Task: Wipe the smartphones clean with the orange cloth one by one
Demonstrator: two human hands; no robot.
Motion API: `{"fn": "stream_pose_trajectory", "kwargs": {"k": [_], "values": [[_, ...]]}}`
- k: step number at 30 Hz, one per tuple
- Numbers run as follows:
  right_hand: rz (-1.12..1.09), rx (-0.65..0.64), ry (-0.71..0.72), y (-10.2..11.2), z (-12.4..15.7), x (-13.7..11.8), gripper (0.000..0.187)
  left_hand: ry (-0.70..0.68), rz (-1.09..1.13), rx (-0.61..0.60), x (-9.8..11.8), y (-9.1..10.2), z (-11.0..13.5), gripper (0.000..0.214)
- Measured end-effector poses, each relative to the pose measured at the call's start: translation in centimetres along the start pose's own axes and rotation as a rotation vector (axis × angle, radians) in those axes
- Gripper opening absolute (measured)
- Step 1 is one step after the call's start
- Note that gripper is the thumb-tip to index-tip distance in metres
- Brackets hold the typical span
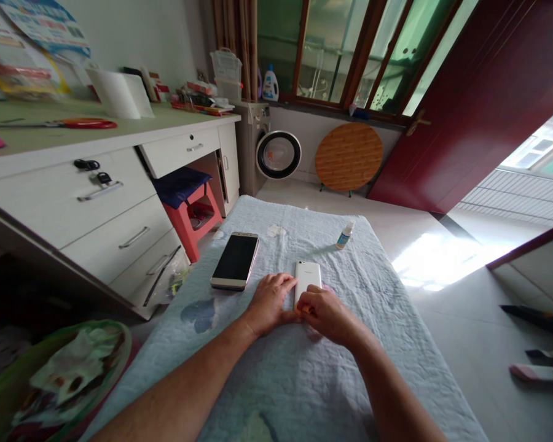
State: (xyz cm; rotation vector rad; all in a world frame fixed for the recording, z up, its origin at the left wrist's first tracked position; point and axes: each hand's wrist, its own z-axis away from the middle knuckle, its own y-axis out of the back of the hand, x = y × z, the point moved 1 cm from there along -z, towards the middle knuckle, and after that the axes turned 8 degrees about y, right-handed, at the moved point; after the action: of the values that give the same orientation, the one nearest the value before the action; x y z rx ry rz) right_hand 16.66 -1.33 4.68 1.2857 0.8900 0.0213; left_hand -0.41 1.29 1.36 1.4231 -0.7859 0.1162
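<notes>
A pale blue quilted cloth (281,218) spread across the surface before us, in a room with a tiled floor (405,224), a brown-framed window (336,49) and a dark red door (442,116). A counter (163,120) with white drawers ran along our left, and past it stood a washing machine (249,141), its round door swung open.

The cloth was wrinkled and softly puckered. On it lay a smooth white phone (309,273), back upward, between our hands. Our left hand (271,301) was partly open, fingertips touching the phone's left edge, thumb near its lower end. Our right hand (325,310) was curled over the phone's lower part — we could not tell whether it gripped anything. To the left lay a larger phone (236,259), flat and glossy black-screened; to the right stood a small spray bottle (345,236).

The white phone's lower part was hidden, and something pinkish (326,288) beside the right hand was unclear. The basket (128,344) at lower left was cut off — its contents blurred.
</notes>
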Motion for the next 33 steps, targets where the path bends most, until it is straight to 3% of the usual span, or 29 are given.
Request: {"fn": "stream_pose_trajectory", "kwargs": {"k": [16, 22, 33], "values": [[0.107, -0.150, -0.114, 2.3, 1.5, 0.8, 0.012, 0.005, -0.053, -0.023, -0.1, -0.1, 0.1, 0.075], [0.246, -0.123, -0.135, 1.2, 1.3, 1.0, 0.013, -0.007, -0.055, -0.024, -0.1, -0.1, 0.2, 0.076], [0.062, -0.008, 0.000, -0.2, 0.2, 0.3, 0.008, -0.011, -0.028, -0.028, -0.1, 0.1, 0.2, 0.074]]}}
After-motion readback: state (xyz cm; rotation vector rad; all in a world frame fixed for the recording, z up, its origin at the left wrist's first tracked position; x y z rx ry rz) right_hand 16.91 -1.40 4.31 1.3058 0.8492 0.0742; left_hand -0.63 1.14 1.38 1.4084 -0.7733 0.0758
